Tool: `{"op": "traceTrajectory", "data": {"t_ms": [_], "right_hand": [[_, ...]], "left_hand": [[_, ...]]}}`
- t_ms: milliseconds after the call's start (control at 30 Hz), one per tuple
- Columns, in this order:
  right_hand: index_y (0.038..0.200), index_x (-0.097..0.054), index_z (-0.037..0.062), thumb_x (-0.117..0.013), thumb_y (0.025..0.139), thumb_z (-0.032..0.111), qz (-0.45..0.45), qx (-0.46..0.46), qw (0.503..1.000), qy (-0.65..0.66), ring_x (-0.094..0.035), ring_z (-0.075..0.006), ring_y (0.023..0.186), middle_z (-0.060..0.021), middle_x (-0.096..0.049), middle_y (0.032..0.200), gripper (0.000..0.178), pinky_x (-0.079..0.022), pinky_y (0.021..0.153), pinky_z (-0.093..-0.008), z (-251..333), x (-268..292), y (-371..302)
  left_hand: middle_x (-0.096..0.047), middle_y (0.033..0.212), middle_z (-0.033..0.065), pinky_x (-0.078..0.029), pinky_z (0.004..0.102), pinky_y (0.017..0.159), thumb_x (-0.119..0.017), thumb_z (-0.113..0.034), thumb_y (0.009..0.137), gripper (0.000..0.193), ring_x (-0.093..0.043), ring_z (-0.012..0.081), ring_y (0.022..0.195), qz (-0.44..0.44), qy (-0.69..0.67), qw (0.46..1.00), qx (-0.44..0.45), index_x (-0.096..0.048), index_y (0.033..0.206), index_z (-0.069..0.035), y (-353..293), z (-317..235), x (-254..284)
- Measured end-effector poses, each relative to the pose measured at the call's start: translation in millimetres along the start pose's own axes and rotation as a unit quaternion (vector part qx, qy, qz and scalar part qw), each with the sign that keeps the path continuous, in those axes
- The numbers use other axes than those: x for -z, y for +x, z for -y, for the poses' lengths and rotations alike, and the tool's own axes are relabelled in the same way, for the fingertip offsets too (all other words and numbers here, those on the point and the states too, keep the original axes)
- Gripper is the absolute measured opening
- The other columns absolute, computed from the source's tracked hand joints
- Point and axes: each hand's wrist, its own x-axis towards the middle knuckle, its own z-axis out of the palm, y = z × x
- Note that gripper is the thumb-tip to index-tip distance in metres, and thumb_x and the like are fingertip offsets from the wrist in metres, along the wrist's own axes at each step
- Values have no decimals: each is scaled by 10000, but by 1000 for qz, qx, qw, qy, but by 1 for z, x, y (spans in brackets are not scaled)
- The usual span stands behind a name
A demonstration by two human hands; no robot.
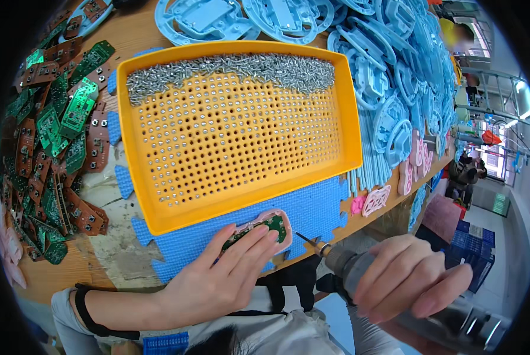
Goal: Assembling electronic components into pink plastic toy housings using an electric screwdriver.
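Note:
A small pink plastic casing (287,223) with a green circuit board (275,223) inside lies near the front edge of a blue foam mat (312,204). Across it rests my left hand (217,284), fingers stretched flat over the board and covering much of it; the thumb is hidden. My right hand (410,275) is wrapped round an electric screwdriver (351,266). Its thin dark bit points up and left toward the casing, a short way right of it and apart from it.
Behind the casing stands a yellow tray (241,214) of small holes, with loose screws (241,66) heaped at its far side. Green and brown circuit boards (78,109) pile up left. Light-blue plastic parts (389,127) fill the back right, near blue sticks (368,160) and pink pieces (376,201).

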Motion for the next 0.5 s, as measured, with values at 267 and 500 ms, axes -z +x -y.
{"op": "traceTrajectory", "data": {"t_ms": [267,500], "right_hand": [[899,-406,-5,-593,860,112,-36,-4,998,-41,-607,-241,587,-174,-606,704,224,-527,509,-347,-9,-21,-17],[916,-392,18,-587,884,83,-11,-49,996,-76,-648,-268,605,-176,-645,725,208,-547,586,-366,-6,-18,-19]], "left_hand": [[-558,1239,116,-373,474,988,-523,-144,809,417,-505,235,1195,8,0,1000,4,-581,1198,-5,0,0,0],[-555,1249,112,-361,467,998,-526,-148,807,403,-509,227,1191,0,4,1000,6,-599,1183,-22,1,1,0]]}}
